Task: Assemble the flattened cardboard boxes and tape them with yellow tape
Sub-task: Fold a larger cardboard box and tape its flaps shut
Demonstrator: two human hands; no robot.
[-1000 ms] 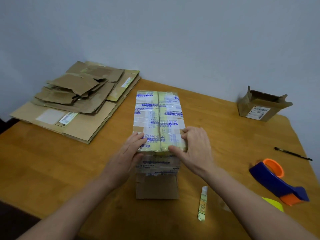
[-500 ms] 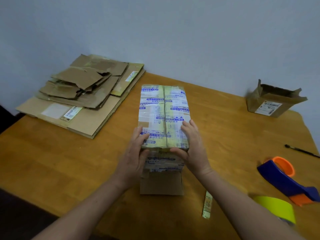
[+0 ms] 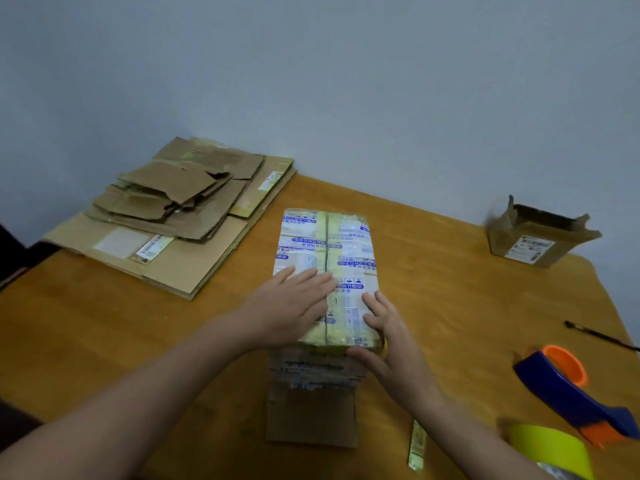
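Note:
An assembled cardboard box (image 3: 325, 244) stands in the middle of the table, its top flaps closed and covered with old printed tape. My left hand (image 3: 294, 303) lies flat on the left top flap with straight fingers. My right hand (image 3: 384, 337) rests on the near right corner, its fingers straight on the top and its thumb against the front face. A roll of yellow tape (image 3: 550, 448) lies at the lower right, beside a blue and orange tape dispenser (image 3: 568, 389).
A stack of flattened cardboard boxes (image 3: 166, 223) lies at the back left of the wooden table (image 3: 104, 341). A small open cardboard box (image 3: 536, 237) stands at the back right. A black pen (image 3: 599, 336) and a torn tape strip (image 3: 417, 448) lie on the right.
My left hand moved from the box's left edge onto the top and flattened there. My right hand slid down to the near right corner. The view shifted down slightly.

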